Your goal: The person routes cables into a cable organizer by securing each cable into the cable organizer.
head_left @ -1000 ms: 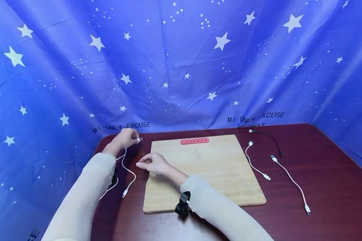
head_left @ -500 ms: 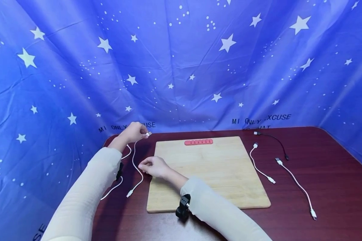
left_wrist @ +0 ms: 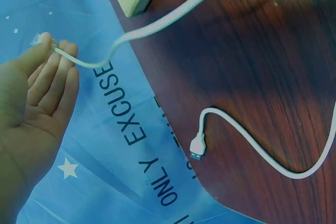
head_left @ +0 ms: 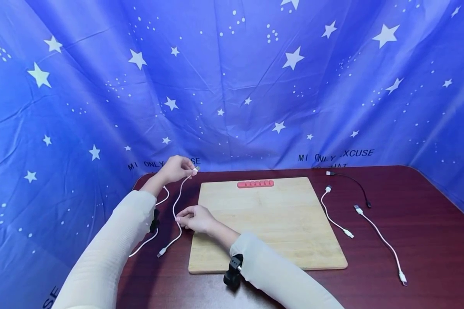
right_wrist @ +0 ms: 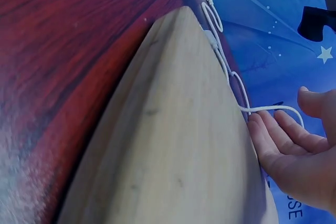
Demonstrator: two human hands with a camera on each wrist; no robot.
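In the head view my left hand (head_left: pixel 179 167) is raised over the table's far left, pinching the USB plug end of a white charging cable (head_left: pixel 175 201). The left wrist view shows that plug (left_wrist: pixel 46 41) between thumb and fingertips. The cable hangs down to its other plug (head_left: pixel 161 252) on the table. My right hand (head_left: pixel 196 218) is at the cable's middle, left of the wooden board. In the right wrist view its thumb stands apart from the fingers (right_wrist: pixel 262 135), and the white cord (right_wrist: pixel 270 108) runs across the fingertips.
A second white cable (left_wrist: pixel 252 142) lies on the table at left. The wooden board (head_left: pixel 270 223) carries a red cable holder (head_left: pixel 255 183) at its far edge. Right of it lie a short white cable (head_left: pixel 328 213), a longer white one (head_left: pixel 380 238) and a black one (head_left: pixel 349 178).
My left hand has moved right and slightly up, lifting the cable's plug end with it. The cable now hangs against my right fingertips. The head view has shifted slightly.
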